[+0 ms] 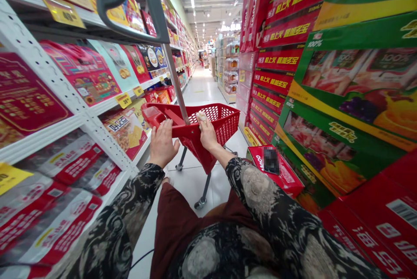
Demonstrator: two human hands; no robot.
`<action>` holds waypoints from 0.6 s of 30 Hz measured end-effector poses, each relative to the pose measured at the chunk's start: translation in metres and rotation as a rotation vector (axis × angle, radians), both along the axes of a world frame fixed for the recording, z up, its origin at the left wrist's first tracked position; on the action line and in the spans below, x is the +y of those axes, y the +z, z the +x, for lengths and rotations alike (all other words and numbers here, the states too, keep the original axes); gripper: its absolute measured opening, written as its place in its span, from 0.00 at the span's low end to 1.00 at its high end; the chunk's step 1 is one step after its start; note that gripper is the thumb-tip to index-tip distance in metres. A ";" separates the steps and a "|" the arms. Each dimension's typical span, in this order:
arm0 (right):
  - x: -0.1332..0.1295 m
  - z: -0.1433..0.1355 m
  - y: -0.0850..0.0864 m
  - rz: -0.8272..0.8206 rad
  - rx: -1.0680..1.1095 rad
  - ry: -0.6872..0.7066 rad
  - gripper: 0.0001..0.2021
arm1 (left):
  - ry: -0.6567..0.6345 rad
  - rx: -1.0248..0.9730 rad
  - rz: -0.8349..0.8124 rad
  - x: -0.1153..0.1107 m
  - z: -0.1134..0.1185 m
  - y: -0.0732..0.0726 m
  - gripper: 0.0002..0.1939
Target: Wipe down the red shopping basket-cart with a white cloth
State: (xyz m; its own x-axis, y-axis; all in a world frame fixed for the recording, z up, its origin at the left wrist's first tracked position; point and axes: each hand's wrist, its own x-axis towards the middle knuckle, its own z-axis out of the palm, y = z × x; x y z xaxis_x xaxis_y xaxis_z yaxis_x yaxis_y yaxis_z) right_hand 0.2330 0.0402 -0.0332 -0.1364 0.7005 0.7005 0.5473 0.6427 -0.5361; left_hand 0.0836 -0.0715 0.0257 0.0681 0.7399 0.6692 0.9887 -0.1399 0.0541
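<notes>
A red plastic shopping trolley basket with perforated walls stands before me on wheels. Its metal pole rises to a grey looped handle at upper left. My left hand lies on the basket's near left rim, fingers extended and thumb apart, holding nothing. On the near rim, right of the pole, my right hand is closed around a crumpled white tissue or cloth, partly hidden by the fingers. The tissue is at the rim; whether it presses on it, I cannot tell.
Shelves of packaged biscuits and snacks line the left. Stacked red drink cartons and green fruit-printed boxes rise on the right. A low red box carries a blurred dark object. The tiled aisle runs ahead.
</notes>
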 end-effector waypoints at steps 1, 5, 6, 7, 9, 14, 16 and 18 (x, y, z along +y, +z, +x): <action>-0.003 -0.001 0.000 0.015 -0.002 0.014 0.27 | 0.002 0.004 0.003 0.000 -0.001 0.000 0.35; -0.024 -0.017 -0.005 0.135 0.004 0.073 0.24 | 0.007 0.009 0.006 0.001 -0.001 -0.003 0.34; -0.028 -0.021 -0.007 0.156 0.009 0.080 0.24 | 0.006 0.015 0.001 0.001 0.000 -0.003 0.33; -0.029 -0.023 -0.009 0.168 0.016 0.084 0.24 | 0.005 0.022 -0.004 0.001 0.000 -0.003 0.32; -0.026 -0.023 -0.014 0.163 0.030 0.090 0.24 | 0.006 0.037 -0.011 -0.001 0.000 -0.002 0.31; -0.001 -0.006 -0.018 0.054 0.111 0.027 0.24 | 0.013 0.056 -0.019 -0.001 -0.001 0.000 0.30; 0.000 -0.003 -0.016 0.058 0.125 0.020 0.24 | 0.019 0.055 -0.013 0.000 -0.001 0.000 0.30; -0.006 -0.006 -0.014 0.102 0.097 0.053 0.24 | 0.032 0.043 -0.008 0.002 -0.001 -0.001 0.30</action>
